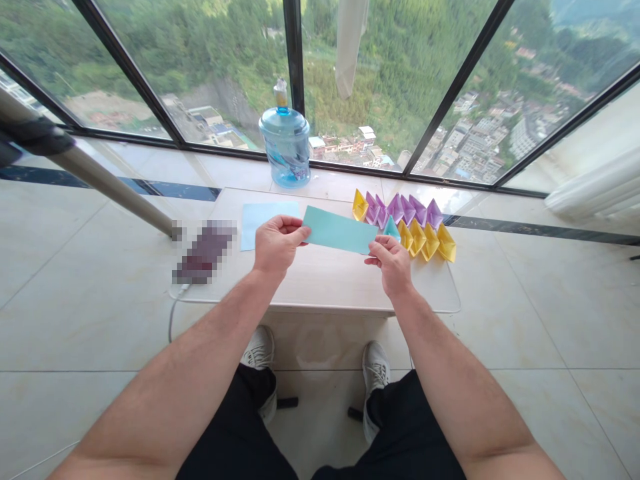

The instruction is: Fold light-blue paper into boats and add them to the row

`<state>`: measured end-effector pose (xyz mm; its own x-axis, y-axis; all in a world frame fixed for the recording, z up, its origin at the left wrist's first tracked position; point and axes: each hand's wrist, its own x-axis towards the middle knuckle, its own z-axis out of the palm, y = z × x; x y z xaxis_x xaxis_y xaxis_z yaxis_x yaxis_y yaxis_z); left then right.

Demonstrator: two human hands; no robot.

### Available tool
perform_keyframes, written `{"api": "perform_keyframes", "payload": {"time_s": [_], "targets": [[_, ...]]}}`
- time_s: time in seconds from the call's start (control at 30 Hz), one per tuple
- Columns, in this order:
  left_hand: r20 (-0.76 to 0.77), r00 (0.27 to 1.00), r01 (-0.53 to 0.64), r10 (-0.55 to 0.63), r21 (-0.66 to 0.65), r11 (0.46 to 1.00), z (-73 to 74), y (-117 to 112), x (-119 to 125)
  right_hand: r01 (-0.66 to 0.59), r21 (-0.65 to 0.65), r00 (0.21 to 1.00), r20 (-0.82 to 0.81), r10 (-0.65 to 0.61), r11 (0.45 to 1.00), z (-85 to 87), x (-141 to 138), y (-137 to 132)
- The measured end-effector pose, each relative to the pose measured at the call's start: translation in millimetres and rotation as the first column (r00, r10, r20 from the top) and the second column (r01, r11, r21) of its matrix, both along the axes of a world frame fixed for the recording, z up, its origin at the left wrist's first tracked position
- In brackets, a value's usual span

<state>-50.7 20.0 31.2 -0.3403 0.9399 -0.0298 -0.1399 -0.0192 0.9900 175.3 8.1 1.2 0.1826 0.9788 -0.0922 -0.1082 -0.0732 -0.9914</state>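
A teal strip of paper (340,230), long and narrow, is held up above the low table (320,283). My left hand (280,243) pinches its left end between thumb and fingers. At the other end, my right hand (390,260) grips the lower right corner the same way. Light blue paper (265,217) lies flat on the table behind my left hand. Beyond my right hand stand folded paper boats in two rows: purple boats (403,208) with one yellow at the back, yellow boats (423,240) and a teal boat (391,230) in front.
A blue water jug (286,147) stands behind the table by the window. At the table's left end lies a blurred-out device (205,252) with a cable (173,317). A beige pole (115,180) slants in from the left. Both my shoes (375,367) rest on the tiled floor.
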Motion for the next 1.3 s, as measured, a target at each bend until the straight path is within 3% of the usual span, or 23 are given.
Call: {"api": "perform_keyframes", "payload": {"time_s": [0.13, 0.3, 0.37, 0.47, 0.53, 0.63, 0.73, 0.87, 1.1, 1.3], "targets": [[-0.150, 0.967, 0.193, -0.204, -0.080, 0.978, 2.5, 0.9, -5.7, -0.035, 0.034, 0.997, 0.071, 0.033, 0.999, 9.4, 8.4, 4.2], [-0.275, 0.788, 0.517, -0.551, -0.192, 0.834, 4.2, -7.8, 5.5, -0.343, -0.051, 0.929, 0.131, 0.347, 0.938, 23.6, 5.1, -1.8], [-0.272, 0.734, 0.591, -0.623, -0.196, 0.782, 4.1, -10.5, 10.7, -0.421, -0.093, 0.885, 0.175, 0.431, 0.902, 26.3, 0.1, -6.2], [-0.278, 0.690, 0.642, -0.668, -0.192, 0.742, 3.1, -12.8, 15.7, -0.424, -0.103, 0.848, 0.304, 0.435, 0.900, 27.4, -7.6, -11.5], [-0.280, 0.695, 0.636, -0.662, -0.191, 0.748, 1.8, -14.1, 18.0, -0.373, -0.090, 0.858, 0.344, 0.381, 0.923, 27.1, -11.9, -13.4], [-0.217, 0.774, 0.568, -0.596, -0.181, 0.803, -1.6, -16.8, 22.9, -0.259, -0.058, 0.908, 0.327, 0.263, 0.964, 26.0, -17.0, -14.4], [-0.041, 0.853, 0.507, -0.520, -0.175, 0.844, -6.6, -19.9, 30.0, -0.164, -0.027, 0.950, 0.266, 0.165, 0.986, 24.0, -20.9, -14.6], [0.156, 0.895, 0.440, -0.417, -0.170, 0.882, -12.3, -21.5, 37.7, -0.055, -0.003, 0.984, 0.171, 0.055, 0.998, 19.2, -25.3, -13.9], [0.092, 0.930, 0.366, -0.356, -0.152, 0.918, -15.9, -19.5, 40.7, 0.021, -0.016, 0.991, 0.129, -0.019, 1.000, 11.6, -29.8, -10.8], [0.022, 0.975, 0.221, -0.220, -0.108, 0.969, -17.1, -18.9, 42.5, 0.037, 0.002, 0.989, 0.144, -0.037, 0.999, 11.2, -35.6, -12.0]]}}
